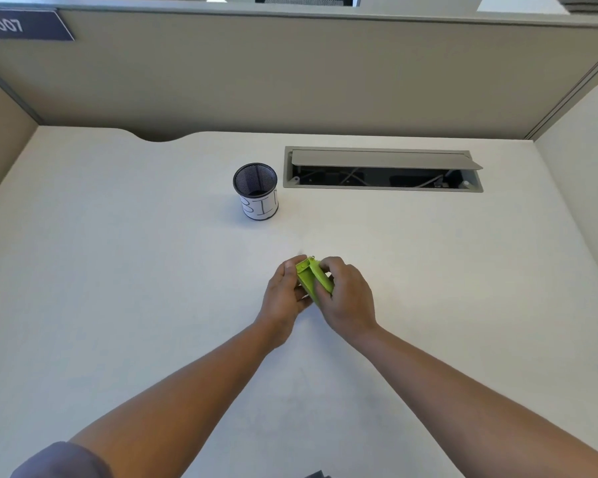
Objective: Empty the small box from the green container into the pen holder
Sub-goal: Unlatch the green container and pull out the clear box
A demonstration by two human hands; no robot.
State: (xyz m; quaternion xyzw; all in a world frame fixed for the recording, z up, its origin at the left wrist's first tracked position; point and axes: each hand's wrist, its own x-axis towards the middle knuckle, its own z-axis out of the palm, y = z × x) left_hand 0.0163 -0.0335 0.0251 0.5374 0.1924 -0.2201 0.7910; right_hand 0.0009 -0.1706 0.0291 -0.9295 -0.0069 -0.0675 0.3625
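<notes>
A small lime-green container (310, 278) is held tilted just above the middle of the white desk (118, 270). My left hand (285, 298) grips its left side and my right hand (347, 293) wraps its right side. Its far end looks slightly parted. No small box shows; my fingers hide most of the container. A black mesh pen holder (256, 190) with a white paper label stands upright beyond my hands, a little to the left.
An open cable tray (382, 170) with a raised grey flap is set into the desk to the right of the pen holder. Beige partition walls (290, 81) close the desk at the back and both sides. A dark object (316, 474) peeks in at the bottom edge.
</notes>
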